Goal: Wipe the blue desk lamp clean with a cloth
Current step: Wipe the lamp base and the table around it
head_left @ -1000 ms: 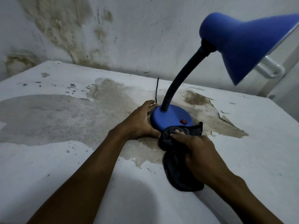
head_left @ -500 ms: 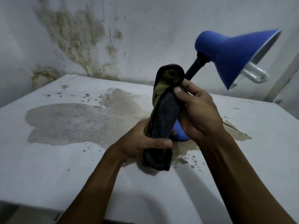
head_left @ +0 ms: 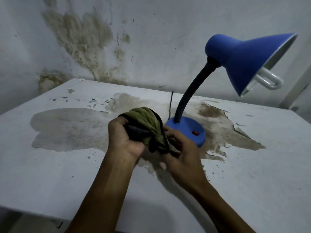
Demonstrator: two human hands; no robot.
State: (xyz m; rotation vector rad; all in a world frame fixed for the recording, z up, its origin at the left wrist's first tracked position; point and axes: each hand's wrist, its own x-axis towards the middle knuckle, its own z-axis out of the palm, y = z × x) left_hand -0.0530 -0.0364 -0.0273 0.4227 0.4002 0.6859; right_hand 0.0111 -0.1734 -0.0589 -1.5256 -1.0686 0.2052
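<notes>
The blue desk lamp stands on the table with its round base [head_left: 189, 130], a red switch [head_left: 195, 132] on it, a dark bendy neck [head_left: 193, 91] and a blue shade [head_left: 249, 61] pointing right with a white bulb [head_left: 269, 81] showing. A bunched cloth [head_left: 148, 125], olive on one side and dark on the other, is held just left of the base, a little above the table. My left hand [head_left: 122, 138] grips its left part. My right hand [head_left: 181, 152] holds its lower right part, fingers close to the base.
The white table [head_left: 67, 174] has peeling paint and large grey-brown stains around the lamp. Its front edge runs along the bottom of the view. A stained wall [head_left: 84, 39] stands right behind it. A thin black cord [head_left: 171, 105] rises behind the base.
The cloth left the lamp base, was lifted and stretched upright between both hands, and is now lowered and bunched with its olive side out. The view has pulled back.
</notes>
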